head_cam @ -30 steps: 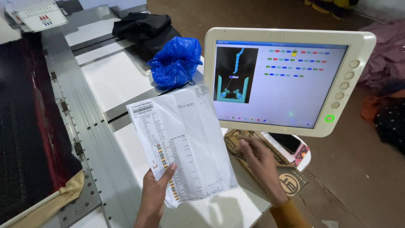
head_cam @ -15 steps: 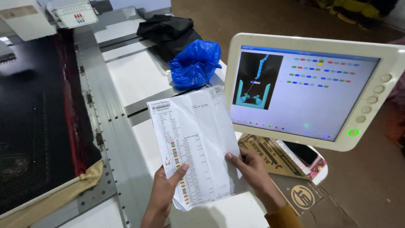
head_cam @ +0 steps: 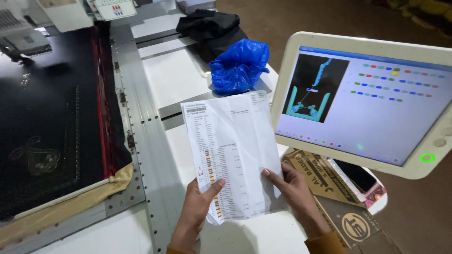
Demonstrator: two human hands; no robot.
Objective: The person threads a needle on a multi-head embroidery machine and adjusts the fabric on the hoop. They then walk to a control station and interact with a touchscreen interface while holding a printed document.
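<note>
So both hands are on the sheet [head_cam: 233, 155] — a thin white printed page, creased down the middle and a bit wavy, held up over the white table [head_cam: 174, 80]. Its long axis runs roughly away from the person, top edge pointing up toward the blue bag [head_cam: 239, 66] and leaning slightly left. A column of small print with little coloured marks runs down its left side.

Left hand [head_cam: 195, 214] pinches the bottom left corner, thumb on the front of the page, other fingers hidden behind it. Right hand [head_cam: 294, 195] grips the lower right edge, thumb across the front, fingers curled behind.

The bag is crinkly shiny plastic, bunched into a lump, sitting just past the top of the sheet. Behind it lies a heap of soft black cloth [head_cam: 212, 28]. To the right is a screen [head_cam: 367, 103] in a smooth cream plastic frame with rounded corners, tilted, with a lit green ring at its lower right corner. Under it there's flat brown cardboard [head_cam: 339, 211] — and a dark phone [head_cam: 360, 176] resting on top.

On the left, black fabric [head_cam: 47, 117] is stretched flat in a grey metal frame [head_cam: 146, 141] with rows of small holes, a red strip along its edge.
</note>
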